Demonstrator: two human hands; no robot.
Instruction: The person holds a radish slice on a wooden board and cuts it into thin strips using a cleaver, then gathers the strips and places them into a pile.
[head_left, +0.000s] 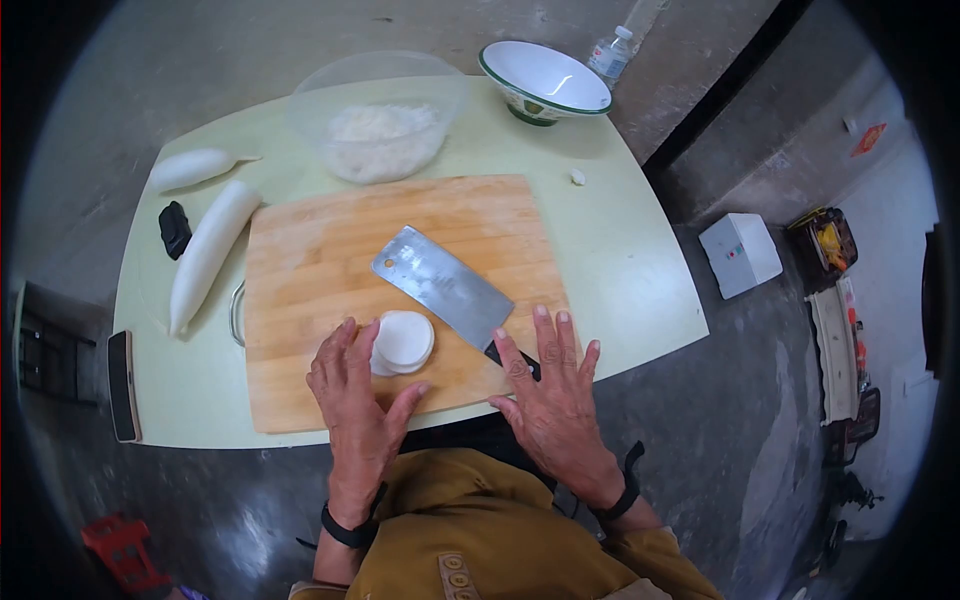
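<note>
From my remote seat on the head camera, I look down at a wooden cutting board (320, 250) on a pale green tabletop (630, 270). The left hand (355, 400) is half closed around a stack of white radish slices (404, 342) at the near middle of the board. Its fingers curl against the stack's left side and its thumb is tucked in at the near edge, a loose clamp rather than a fist.

The right hand (552, 395) lies flat and open, fingers spread, over the dark handle of a cleaver (440, 285). It presses on the handle rather than gripping it. The cleaver's blade rests flat on the board, angled up and away to the left, its near edge just beside the stack.

Left of the board, two whole white radishes (205, 255) lie on the tabletop, with a small black object (174, 228) between them. A phone (122, 385) sits near the tabletop's left edge. Beyond the board, a clear bowl (330, 90) holds shredded white radish, and a green-rimmed bowl (543, 80) stands at the far corner.
</note>
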